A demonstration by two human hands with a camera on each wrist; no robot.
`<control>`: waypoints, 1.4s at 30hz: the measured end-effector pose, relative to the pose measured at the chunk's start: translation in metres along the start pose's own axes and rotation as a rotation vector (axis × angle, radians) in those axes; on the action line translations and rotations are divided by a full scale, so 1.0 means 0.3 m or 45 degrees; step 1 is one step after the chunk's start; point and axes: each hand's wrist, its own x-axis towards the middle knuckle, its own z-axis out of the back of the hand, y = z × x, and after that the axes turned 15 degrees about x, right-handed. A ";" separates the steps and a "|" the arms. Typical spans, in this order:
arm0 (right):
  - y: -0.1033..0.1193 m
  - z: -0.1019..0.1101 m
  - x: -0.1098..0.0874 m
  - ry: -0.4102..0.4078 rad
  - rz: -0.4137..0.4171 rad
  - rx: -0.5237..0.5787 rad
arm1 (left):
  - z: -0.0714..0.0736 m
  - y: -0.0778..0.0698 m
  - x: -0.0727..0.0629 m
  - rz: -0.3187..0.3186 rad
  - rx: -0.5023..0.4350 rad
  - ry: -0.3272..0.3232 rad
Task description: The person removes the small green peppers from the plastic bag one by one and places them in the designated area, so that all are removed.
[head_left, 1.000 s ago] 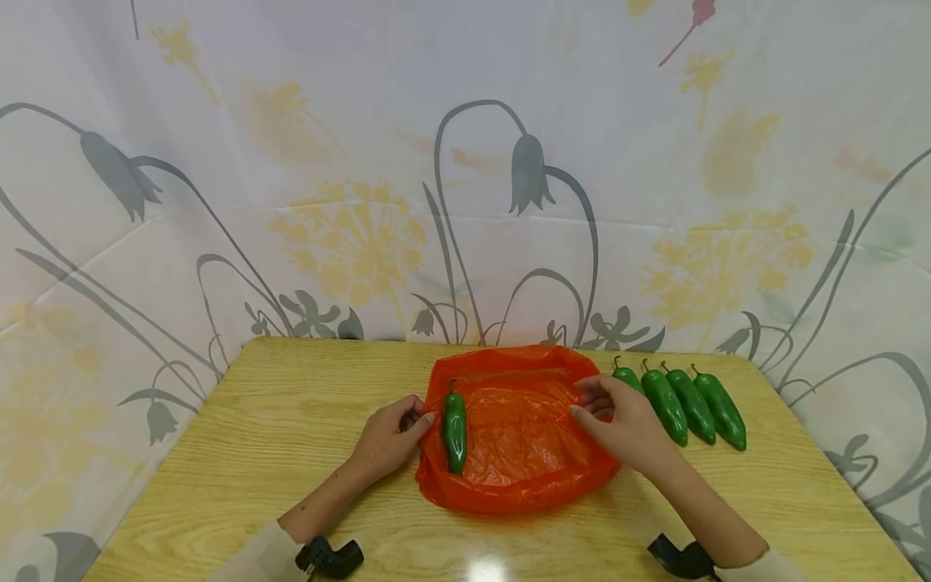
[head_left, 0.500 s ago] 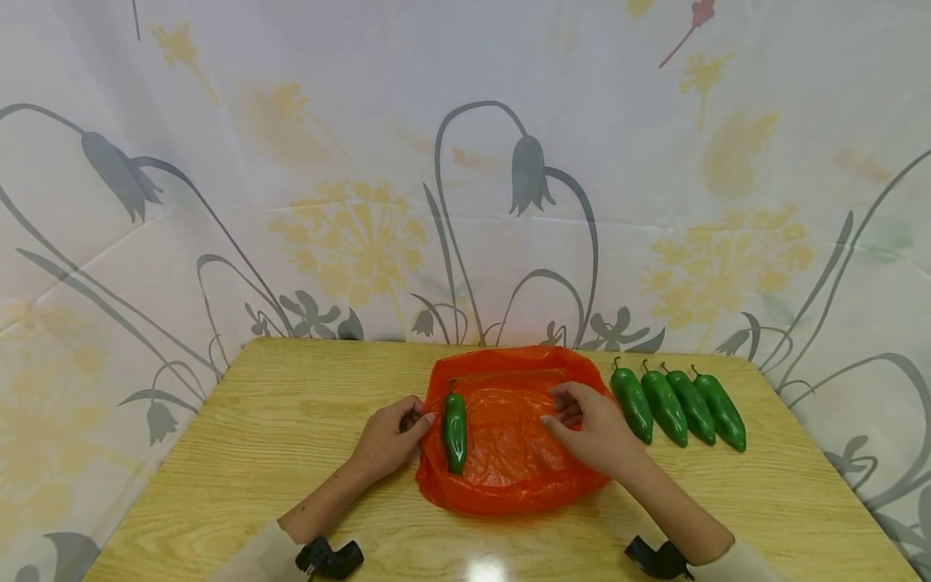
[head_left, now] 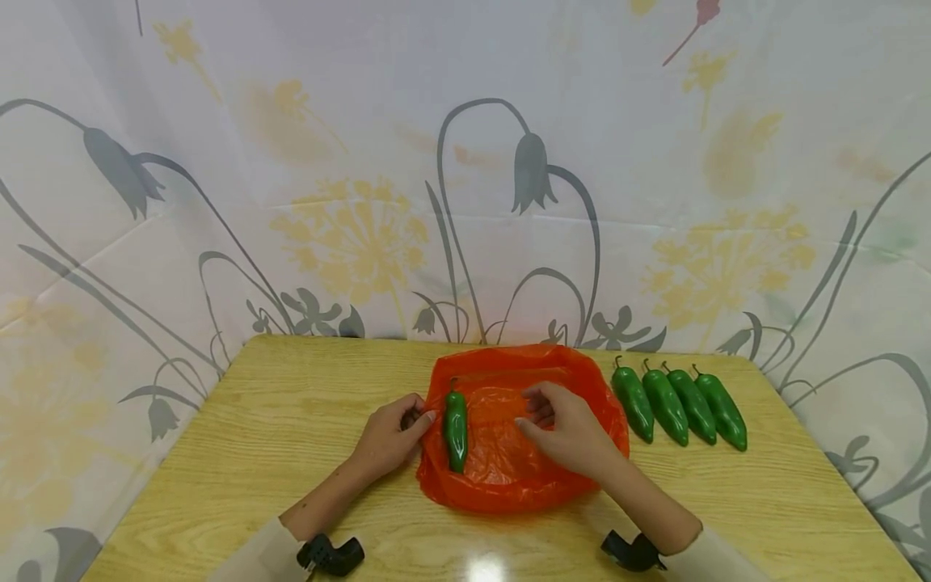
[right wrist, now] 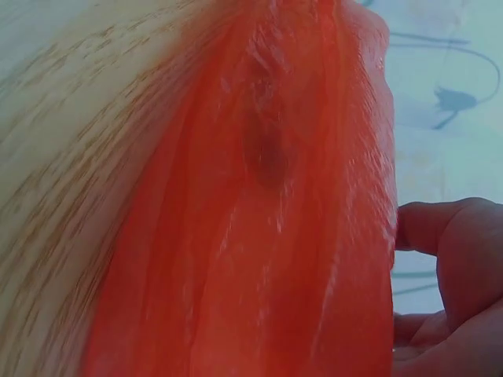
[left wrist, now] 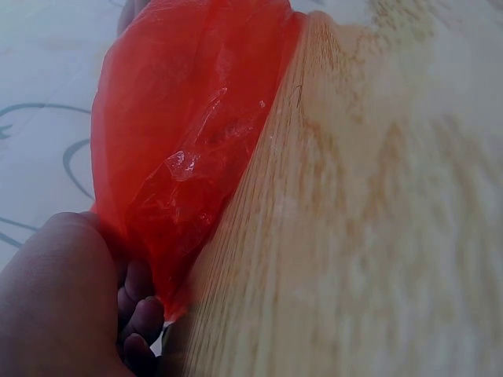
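Note:
A red plastic bag (head_left: 509, 497) lies spread on the table with its mouth facing up. Inside, along its left side, rests one green chili pepper (head_left: 456, 432), stem toward the back. My left hand (head_left: 389, 436) pinches the bag's left rim between thumb and fingers; the left wrist view has that hand (left wrist: 63, 290) beside the red film (left wrist: 189, 133). Over the bag's right half hovers my right hand (head_left: 570, 436), loosely curled, thumb and fingers apart and holding nothing. Through the film (right wrist: 220, 251) in the right wrist view, a dark blurred shape shows.
Several more green chili peppers (head_left: 665, 408) lie side by side on the table right of the bag, stems toward the back. The wooden table (head_left: 291, 388) ends at a flowered cloth backdrop (head_left: 327, 162). A black wrist camera (head_left: 330, 556) sits on each sleeve.
My right hand has moved left from the bag's right rim to over its inside, uncovering the nearest loose pepper. My left hand and the pepper in the bag have stayed put.

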 end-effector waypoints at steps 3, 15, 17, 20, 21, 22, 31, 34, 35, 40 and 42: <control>0.002 -0.019 0.011 0.004 -0.007 -0.001 | 0.002 -0.003 0.002 0.004 -0.007 0.000; 0.022 -0.105 0.037 0.036 -0.003 0.010 | 0.000 -0.005 0.004 -0.022 -0.011 -0.022; 0.026 -0.118 0.039 0.038 -0.009 0.015 | -0.001 -0.005 0.002 -0.018 -0.015 -0.022; 0.033 -0.133 0.043 0.028 -0.020 0.004 | -0.002 -0.006 -0.001 -0.014 -0.023 -0.023; 0.035 -0.138 0.045 0.024 -0.023 -0.004 | -0.002 -0.006 -0.001 -0.015 -0.026 -0.024; 0.039 -0.143 0.047 0.024 -0.029 -0.008 | -0.002 -0.006 -0.001 -0.013 -0.026 -0.022; 0.070 -0.193 0.064 0.049 -0.037 -0.009 | -0.002 -0.007 0.003 0.035 -0.026 -0.027; 0.072 -0.207 0.073 0.056 -0.056 -0.017 | -0.001 -0.008 0.003 0.040 -0.027 -0.036; 0.071 -0.212 0.077 0.062 -0.062 -0.022 | -0.001 -0.010 0.003 0.044 -0.031 -0.040; 0.057 -0.232 0.097 0.086 -0.067 -0.039 | -0.007 -0.017 0.001 0.078 -0.029 -0.070; 0.052 -0.239 0.105 0.091 -0.061 -0.049 | -0.012 -0.020 0.001 0.093 -0.026 -0.089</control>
